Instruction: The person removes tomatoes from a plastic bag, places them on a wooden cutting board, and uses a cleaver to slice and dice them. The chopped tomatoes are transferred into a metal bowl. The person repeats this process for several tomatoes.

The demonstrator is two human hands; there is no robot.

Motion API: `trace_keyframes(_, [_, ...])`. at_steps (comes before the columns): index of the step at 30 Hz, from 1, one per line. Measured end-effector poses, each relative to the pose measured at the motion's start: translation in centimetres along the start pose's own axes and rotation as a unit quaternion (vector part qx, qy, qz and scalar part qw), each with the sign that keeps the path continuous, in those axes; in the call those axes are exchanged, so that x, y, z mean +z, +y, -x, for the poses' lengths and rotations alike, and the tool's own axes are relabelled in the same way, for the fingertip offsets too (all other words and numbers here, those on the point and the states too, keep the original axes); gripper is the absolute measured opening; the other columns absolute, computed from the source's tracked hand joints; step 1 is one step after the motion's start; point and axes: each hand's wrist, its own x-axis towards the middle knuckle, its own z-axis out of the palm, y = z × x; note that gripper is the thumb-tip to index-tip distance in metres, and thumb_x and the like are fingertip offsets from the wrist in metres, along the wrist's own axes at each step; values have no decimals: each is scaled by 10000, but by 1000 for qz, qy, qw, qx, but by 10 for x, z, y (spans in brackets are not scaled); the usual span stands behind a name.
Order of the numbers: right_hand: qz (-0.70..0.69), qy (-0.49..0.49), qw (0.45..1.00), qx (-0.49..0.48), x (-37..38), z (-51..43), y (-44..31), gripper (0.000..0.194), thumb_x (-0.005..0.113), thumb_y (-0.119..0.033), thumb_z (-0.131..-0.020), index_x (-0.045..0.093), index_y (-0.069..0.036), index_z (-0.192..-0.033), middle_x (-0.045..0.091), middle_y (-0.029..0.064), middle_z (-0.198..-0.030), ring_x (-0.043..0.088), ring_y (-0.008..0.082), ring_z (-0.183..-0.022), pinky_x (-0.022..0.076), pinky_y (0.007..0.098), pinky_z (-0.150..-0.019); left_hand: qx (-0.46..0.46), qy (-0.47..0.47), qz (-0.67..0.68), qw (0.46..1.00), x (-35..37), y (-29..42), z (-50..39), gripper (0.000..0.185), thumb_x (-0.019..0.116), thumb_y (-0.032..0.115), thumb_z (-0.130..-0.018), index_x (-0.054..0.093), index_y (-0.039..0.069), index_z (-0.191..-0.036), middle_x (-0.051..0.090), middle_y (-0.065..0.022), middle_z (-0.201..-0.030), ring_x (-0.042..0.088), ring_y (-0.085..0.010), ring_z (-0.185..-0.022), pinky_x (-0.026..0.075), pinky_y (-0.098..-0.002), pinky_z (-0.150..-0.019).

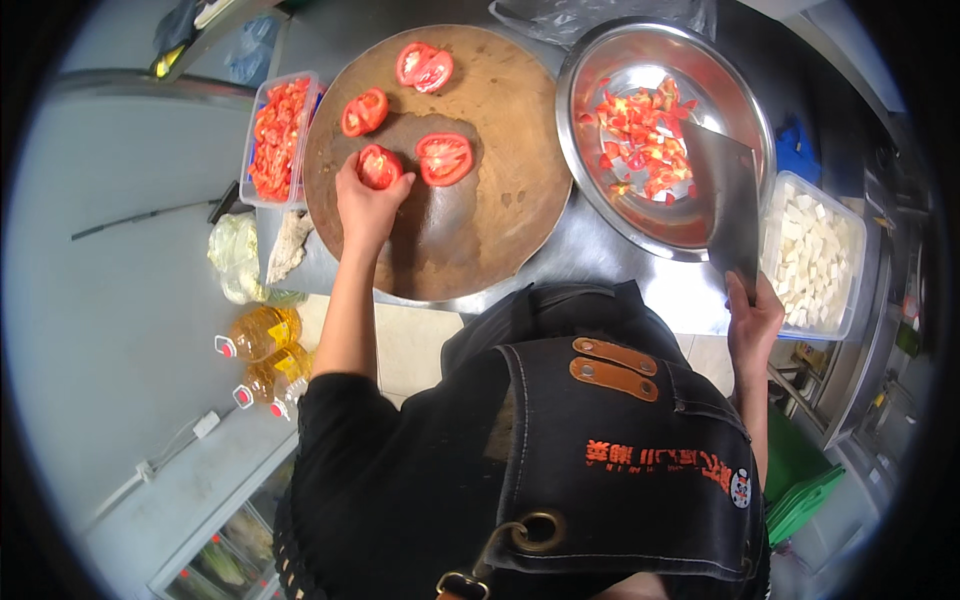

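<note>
My left hand (369, 201) grips a cut tomato piece (379, 166) on the round wooden chopping block (517, 150). Just right of it lies a tomato half (444, 159), cut face up. Farther back on the block are another tomato piece (364, 112) and a tomato (424, 67) cut into two parts. My right hand (754, 319) holds a Chinese cleaver (724, 202) by its handle. The broad blade reaches over the right rim of a stainless steel bowl (592, 202). Small red and yellowish tomato scraps (645, 131) lie inside that bowl.
A plastic tub of chopped tomato (279, 139) stands left of the block, near a crumpled cloth (289, 246). At right, a plastic tub holds white cubes (814, 259). Clear plastic film (600, 19) lies behind. Oil bottles (262, 334) stand lower left; a green bin (802, 472) is lower right.
</note>
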Motion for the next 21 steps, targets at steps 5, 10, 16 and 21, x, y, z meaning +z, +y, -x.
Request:
trace_keyframes(5, [-7, 75, 977, -197, -2, 2, -42, 222, 689, 83, -822, 688, 29, -1037, 670, 142, -865, 633, 230, -684, 501, 296, -593, 171, -202, 375, 888, 12, 92, 46, 1101, 979, 160, -569, 305, -9, -1423, 454, -132, -1390, 508, -219, -1258, 446, -367, -1074])
trace_keyframes(10, [16, 146, 915, -377, -20, -3, -86, 305, 777, 29, -715, 718, -5, -1012, 689, 118, -861, 679, 224, -662, 536, 297, -530, -7, -331, 594, 733, 60, 194, 73, 768, 817, 121, -788, 366, 79, -1407, 537, -156, -1295, 595, -258, -1152, 548, -388, -954])
trace_keyframes(16, [30, 223, 887, -403, -29, -1, -96, 317, 804, -26, -651, 725, 4, -957, 683, 107, -837, 650, 176, -595, 500, 254, -452, 131, -282, 574, 757, 108, 228, 95, 766, 804, 110, -780, 369, 81, -1410, 539, -196, -1336, 582, -319, -1211, 550, -473, -969])
trace_keyframes(21, [32, 232, 889, -393, -31, 3, -91, 300, 796, -38, -653, 730, 3, -943, 686, 113, -831, 648, 172, -589, 494, 248, -446, 186, -241, 594, 745, 125, 225, 91, 803, 830, 94, -755, 369, 76, -1411, 526, -204, -1359, 568, -324, -1231, 531, -503, -992])
